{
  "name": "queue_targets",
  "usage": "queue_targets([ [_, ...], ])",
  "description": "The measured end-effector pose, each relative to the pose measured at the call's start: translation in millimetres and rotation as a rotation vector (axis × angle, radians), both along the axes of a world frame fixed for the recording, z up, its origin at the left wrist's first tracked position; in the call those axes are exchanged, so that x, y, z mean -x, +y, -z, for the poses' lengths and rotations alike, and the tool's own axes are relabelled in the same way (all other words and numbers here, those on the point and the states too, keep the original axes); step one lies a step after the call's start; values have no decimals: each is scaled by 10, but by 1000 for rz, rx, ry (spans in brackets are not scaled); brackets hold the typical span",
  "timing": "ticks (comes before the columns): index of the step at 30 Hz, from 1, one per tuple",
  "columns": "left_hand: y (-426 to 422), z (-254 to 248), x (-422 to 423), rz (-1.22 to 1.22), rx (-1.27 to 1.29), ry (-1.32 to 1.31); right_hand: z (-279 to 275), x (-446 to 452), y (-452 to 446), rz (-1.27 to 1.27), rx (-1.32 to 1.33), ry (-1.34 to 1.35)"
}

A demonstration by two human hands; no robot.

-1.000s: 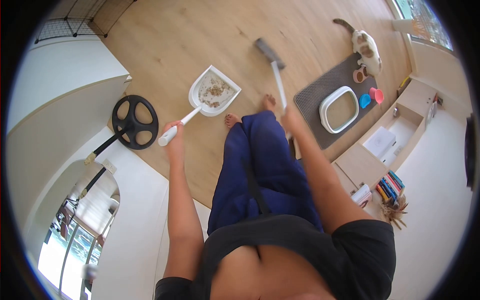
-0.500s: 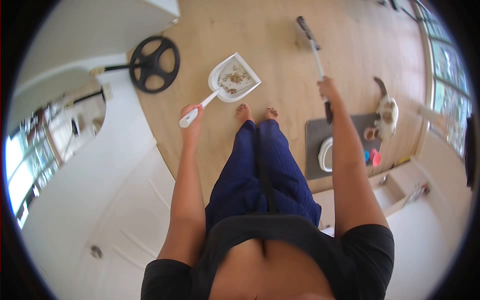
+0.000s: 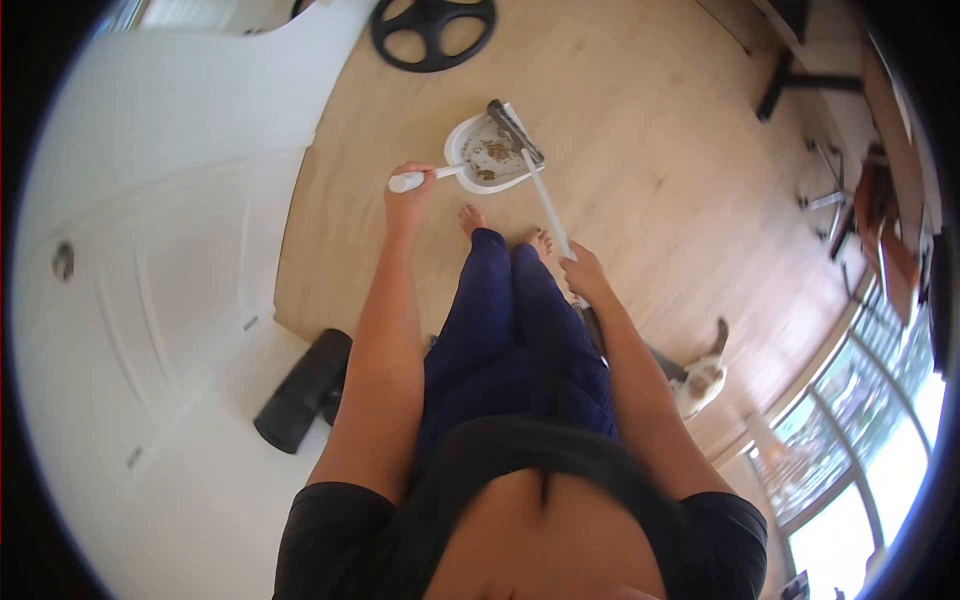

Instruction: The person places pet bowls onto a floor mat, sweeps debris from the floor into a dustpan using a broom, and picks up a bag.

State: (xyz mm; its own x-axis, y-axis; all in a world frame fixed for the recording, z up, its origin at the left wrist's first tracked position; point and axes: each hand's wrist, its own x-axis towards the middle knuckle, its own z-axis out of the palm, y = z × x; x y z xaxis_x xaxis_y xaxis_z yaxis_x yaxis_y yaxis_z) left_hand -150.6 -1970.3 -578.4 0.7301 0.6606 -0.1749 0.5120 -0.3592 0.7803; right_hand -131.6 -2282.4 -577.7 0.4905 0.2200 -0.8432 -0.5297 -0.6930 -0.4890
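Observation:
My left hand (image 3: 408,188) is wrapped round the white handle of a dustpan (image 3: 462,183), which is held in front of my feet. Brown debris (image 3: 493,150) lies scattered in the pan. My right hand (image 3: 583,270) grips the white stick of a broom (image 3: 545,200). The broom's dark head (image 3: 515,132) lies across the pan's open front edge, on its right side. Whether the bristles touch the debris cannot be made out.
A cat (image 3: 703,380) is on the wooden floor (image 3: 640,130) to the right. A black round base (image 3: 433,35) stands ahead. A black cylinder (image 3: 305,390) is at the left. Chair legs (image 3: 828,195) stand at the far right, near windows (image 3: 850,430).
My right hand has brought the broom from the right over to the dustpan's edge. My view has turned to the right, and my left hand still holds the dustpan.

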Motion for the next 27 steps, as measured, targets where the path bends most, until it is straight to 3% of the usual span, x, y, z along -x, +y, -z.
queue_targets([
  [5, 224, -324, 852, -235, 116, -162, -274, -138, -323, 140, 61, -64],
  [6, 442, -160, 559, -286, 105, -159, -28, -674, -257, 201, 69, -69],
  [11, 866, -158, 1213, -481, 129, -159, 534, -1777, -41, 183, 165, -95],
  [17, 1540, -35, 1606, -616, 77, -107, 1139, -1864, 1259, 165, 162, -204],
  [18, 1664, -24, 1618, -621, 44, -81, 1990, -1795, 1208, 17, 206, -240],
  [19, 1804, -2, 1633, -626, 9, -61, 1444, -1444, 1603, -209, 98, -298],
  [21, 2119, 19, 1910, -604, -26, -102, 1298, -693, 2242, -478, 163, -459],
  [23, 2382, 40, 2016, -572, -68, -110, 1105, -57, 2738, -483, 207, -460],
  [24, 2487, 41, 2024, -586, -64, -78, 879, 216, 3006, -339, 272, -358],
  [27, 2746, 55, 1979, -608, -3, -38, 345, 571, 3333, -456, 321, -192],
])
